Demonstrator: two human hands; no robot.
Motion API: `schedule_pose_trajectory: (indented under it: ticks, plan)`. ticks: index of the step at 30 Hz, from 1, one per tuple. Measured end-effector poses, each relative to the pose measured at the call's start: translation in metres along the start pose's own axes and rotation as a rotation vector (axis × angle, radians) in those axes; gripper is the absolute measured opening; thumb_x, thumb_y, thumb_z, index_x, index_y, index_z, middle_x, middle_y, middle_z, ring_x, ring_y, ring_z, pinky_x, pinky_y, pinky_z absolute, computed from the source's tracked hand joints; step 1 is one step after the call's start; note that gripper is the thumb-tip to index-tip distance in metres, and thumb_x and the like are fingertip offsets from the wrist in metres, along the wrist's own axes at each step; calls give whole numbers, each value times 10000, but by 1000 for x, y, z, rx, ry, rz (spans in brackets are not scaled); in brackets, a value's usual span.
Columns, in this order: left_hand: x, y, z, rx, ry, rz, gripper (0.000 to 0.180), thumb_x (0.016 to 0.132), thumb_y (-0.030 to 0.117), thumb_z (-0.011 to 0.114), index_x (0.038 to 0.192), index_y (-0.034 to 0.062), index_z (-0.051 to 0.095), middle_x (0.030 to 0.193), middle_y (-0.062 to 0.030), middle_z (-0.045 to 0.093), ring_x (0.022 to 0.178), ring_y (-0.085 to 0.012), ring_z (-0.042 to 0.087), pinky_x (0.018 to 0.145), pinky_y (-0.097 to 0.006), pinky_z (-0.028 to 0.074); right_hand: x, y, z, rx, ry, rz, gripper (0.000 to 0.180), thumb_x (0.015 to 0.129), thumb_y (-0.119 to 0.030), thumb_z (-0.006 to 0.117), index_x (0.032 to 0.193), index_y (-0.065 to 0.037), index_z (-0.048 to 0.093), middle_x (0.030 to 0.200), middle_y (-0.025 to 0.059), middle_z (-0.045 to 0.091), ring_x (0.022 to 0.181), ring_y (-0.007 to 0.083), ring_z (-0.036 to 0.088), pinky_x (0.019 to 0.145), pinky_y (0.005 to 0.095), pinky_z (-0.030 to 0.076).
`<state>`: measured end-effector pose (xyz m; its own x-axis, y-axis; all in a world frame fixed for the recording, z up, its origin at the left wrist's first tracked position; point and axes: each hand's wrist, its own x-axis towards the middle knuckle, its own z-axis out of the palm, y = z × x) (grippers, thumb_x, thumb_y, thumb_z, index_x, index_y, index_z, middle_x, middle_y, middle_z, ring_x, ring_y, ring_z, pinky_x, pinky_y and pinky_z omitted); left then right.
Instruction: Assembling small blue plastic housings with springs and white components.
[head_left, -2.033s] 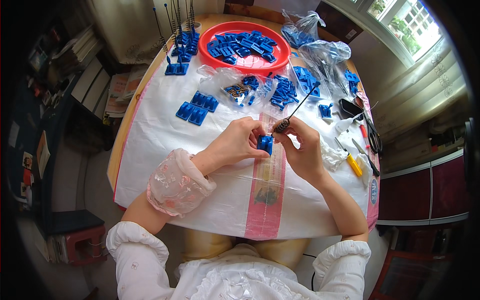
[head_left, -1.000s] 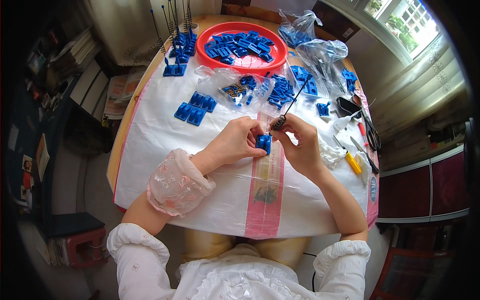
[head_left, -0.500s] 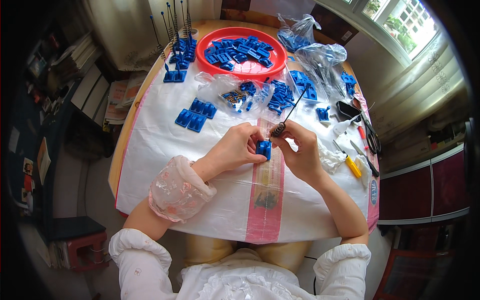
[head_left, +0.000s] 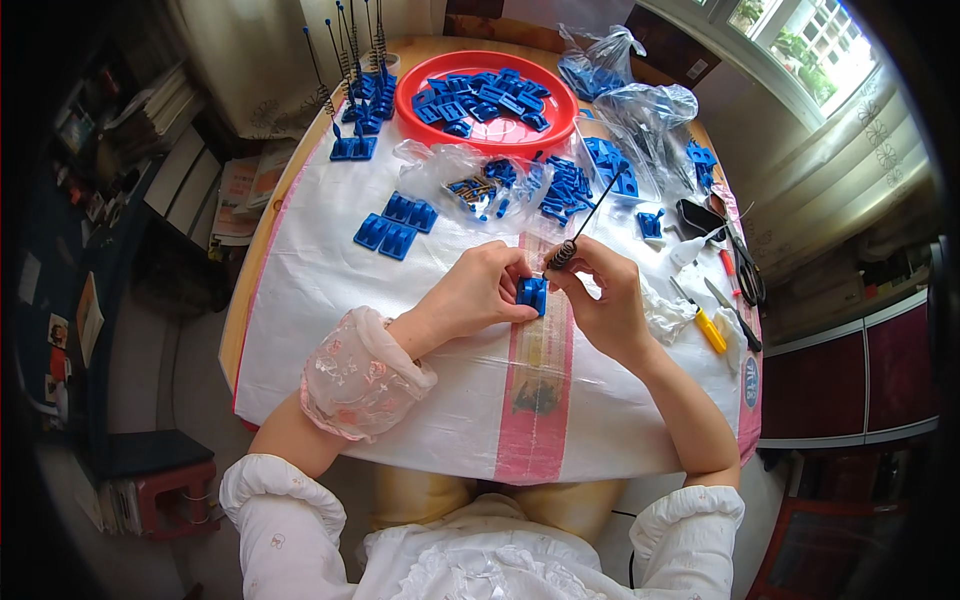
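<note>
Blue, the small block [head_left: 534, 294] sits over the pink stripe [head_left: 539, 440], pinched between thumb and fingers of the left hand [head_left: 482, 288], which partly hides it. The right hand [head_left: 604, 298] closes around a dark spring rod [head_left: 564, 254]; we cannot make out its lower tip. The lettering on the round blue emblem [head_left: 752, 383] we cannot read.

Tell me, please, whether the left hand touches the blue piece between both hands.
Touching: the head view shows the left hand holding the blue piece at its left side, thumb against its lower left corner.
</note>
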<state>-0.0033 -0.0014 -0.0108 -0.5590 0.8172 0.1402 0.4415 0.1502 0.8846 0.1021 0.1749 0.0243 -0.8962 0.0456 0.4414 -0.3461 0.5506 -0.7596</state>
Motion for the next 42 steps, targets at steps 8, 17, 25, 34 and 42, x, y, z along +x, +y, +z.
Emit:
schedule_pose_trajectory:
  ticks: [8, 17, 25, 34, 42]
  plan:
    - [0, 0, -4, -43, -30, -24, 388, 729, 133, 912, 1020, 11, 687, 960, -67, 660, 790, -104, 656, 715, -238, 589, 0, -1, -1, 0, -6, 2, 119, 881, 114, 654, 979, 45, 652, 905, 79, 708, 851, 144, 707, 781, 277, 578]
    - [8, 12, -23, -418, -18, 62, 438, 828, 91, 850, 1222, 28, 668, 1099, -74, 731, 976, -109, 686, 859, -252, 547, -1, -1, 0, 18, 31, -19, 139, 841, 84, 714, 963, 38, 663, 882, 135, 704, 811, 231, 724, 727, 324, 561]
    - [6, 16, -16, -375, 23, 87, 369, 843, 65, 826, 1185, 45, 689, 1043, -77, 764, 945, -127, 719, 860, -269, 550, -2, 0, 2, 93, 36, 6, 161, 837, 99, 718, 979, 38, 675, 916, 119, 706, 840, 227, 714, 746, 322, 560]
    - [5, 15, -9, -239, 127, 198, 333, 850, 96, 821, 1160, 41, 713, 1014, -68, 773, 874, -125, 715, 813, -265, 520, 4, -5, -4, -37, 70, -117, 190, 767, 97, 766, 925, 30, 683, 919, 88, 639, 780, 203, 626, 695, 323, 500]
    - [5, 17, -9, -172, 108, 227, 256, 852, 63, 801, 1099, 22, 744, 1014, -68, 761, 874, -143, 702, 855, -281, 543, 5, -12, -8, -68, 61, -96, 167, 757, 84, 788, 866, 40, 669, 881, 63, 588, 764, 143, 551, 685, 274, 461]
